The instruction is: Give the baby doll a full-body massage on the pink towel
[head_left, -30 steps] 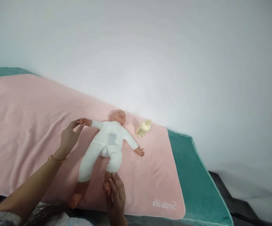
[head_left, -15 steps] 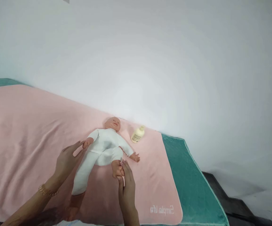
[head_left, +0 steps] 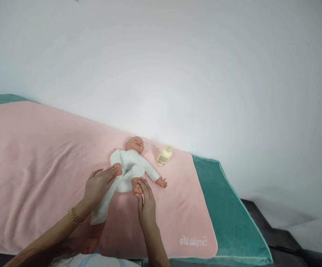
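Note:
A baby doll (head_left: 131,158) in a white cloth suit lies on its back, head toward the wall. My left hand (head_left: 99,186) is closed on the doll's hand (head_left: 117,169), at the belly's left side, with the fingers together. With the thumb and fingers of my right hand (head_left: 147,205), I grip the doll's foot (head_left: 136,185); that leg is bent up toward the belly. The other leg (head_left: 101,211) stretches toward me, partly behind my left hand and forearm. The doll's free arm (head_left: 151,172) lies out to the right, palm showing.
A pale yellow bottle (head_left: 164,155) stands right of the doll's head, close to the white wall (head_left: 161,66). Beneath them spreads a pink blanket (head_left: 52,155) with creases on the left. A green cover (head_left: 230,207) shows at the right, its edge dropping to a dark area.
My left hand has moved right, bringing the doll's hand inward over its belly. My right hand has pushed the foot slightly up and left, so the leg is bent further.

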Action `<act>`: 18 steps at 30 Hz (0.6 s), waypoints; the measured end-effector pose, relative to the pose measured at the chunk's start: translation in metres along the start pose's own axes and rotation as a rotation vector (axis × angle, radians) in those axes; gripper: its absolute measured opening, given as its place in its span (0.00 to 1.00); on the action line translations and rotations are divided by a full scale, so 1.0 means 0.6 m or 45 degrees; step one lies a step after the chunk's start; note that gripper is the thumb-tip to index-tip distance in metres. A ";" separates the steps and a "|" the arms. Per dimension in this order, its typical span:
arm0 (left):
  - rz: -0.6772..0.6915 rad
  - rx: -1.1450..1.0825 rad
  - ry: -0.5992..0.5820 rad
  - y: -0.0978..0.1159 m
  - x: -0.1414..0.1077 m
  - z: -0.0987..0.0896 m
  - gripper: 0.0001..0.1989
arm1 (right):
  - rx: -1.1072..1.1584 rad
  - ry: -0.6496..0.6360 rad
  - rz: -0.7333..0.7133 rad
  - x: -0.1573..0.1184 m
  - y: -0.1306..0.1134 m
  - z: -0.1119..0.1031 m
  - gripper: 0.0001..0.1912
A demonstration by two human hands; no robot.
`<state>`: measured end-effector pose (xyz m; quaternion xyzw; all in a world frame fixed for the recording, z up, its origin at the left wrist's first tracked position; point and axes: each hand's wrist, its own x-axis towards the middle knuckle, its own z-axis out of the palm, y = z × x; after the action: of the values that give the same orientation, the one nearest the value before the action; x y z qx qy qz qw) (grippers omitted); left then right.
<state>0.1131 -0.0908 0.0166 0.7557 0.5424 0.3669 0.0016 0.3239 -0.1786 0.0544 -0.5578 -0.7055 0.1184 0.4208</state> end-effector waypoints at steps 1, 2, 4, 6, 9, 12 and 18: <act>-0.031 -0.002 -0.014 -0.001 0.005 -0.004 0.17 | -0.003 0.000 -0.004 0.004 0.000 0.000 0.22; -0.079 -0.004 -0.025 -0.003 0.009 -0.009 0.17 | -0.012 0.004 -0.008 0.005 0.000 -0.001 0.22; -0.207 -0.004 -0.051 -0.011 0.018 -0.023 0.17 | -0.041 0.013 -0.020 0.000 0.001 -0.008 0.22; -0.364 -0.003 -0.059 -0.025 0.026 -0.039 0.19 | -0.079 0.007 -0.048 -0.016 0.001 -0.018 0.22; -0.598 -0.039 -0.039 -0.052 0.037 -0.065 0.21 | -0.161 -0.032 -0.135 -0.055 0.005 -0.032 0.21; -0.766 -0.059 -0.051 -0.083 0.044 -0.081 0.21 | -0.264 -0.047 -0.281 -0.103 0.011 -0.033 0.22; -0.870 -0.007 -0.176 -0.148 0.042 -0.062 0.25 | -0.371 0.013 -0.563 -0.186 0.054 0.018 0.19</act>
<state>0.0234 -0.0484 0.0221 0.5534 0.7619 0.2944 0.1631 0.3410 -0.2626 -0.0246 -0.4453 -0.8178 -0.0820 0.3553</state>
